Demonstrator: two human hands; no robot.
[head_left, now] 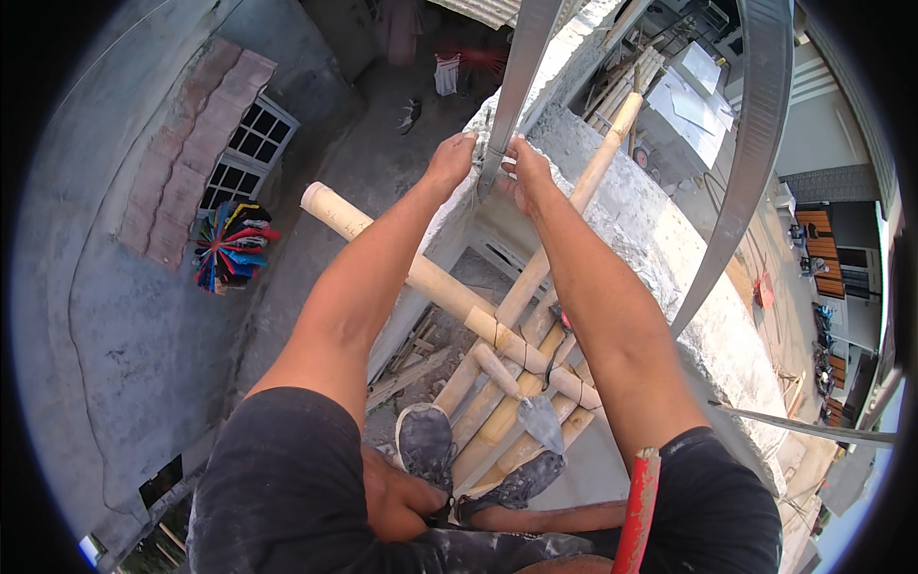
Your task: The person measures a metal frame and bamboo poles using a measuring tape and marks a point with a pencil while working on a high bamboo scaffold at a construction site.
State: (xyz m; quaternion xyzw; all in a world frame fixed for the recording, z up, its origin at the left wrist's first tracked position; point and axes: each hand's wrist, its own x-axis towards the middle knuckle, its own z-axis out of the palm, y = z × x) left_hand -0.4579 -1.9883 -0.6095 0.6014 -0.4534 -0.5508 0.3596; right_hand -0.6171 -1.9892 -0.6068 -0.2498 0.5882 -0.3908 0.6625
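Both my arms reach forward to the lower end of a grey metal channel (516, 81) standing at the rough top of a wall. My left hand (451, 165) is on its left, fingers curled in and mostly hidden; what they hold does not show. On the other side, my right hand (530, 176) has its fingers bent but apart, close against the channel. Below the hands, bamboo poles (435, 279) cross and are tied together. A trowel (541, 423) with a pale handle lies on them, beside my dusty shoes (426, 442).
Another metal channel (732, 191) curves down at the right, over the broad whitish wall top (688, 249). Far below on the left is a ground-level yard (368, 124), with colourful hanging laundry (232, 247) by a tiled window awning (186, 143). A red handle (637, 512) juts up at my waist.
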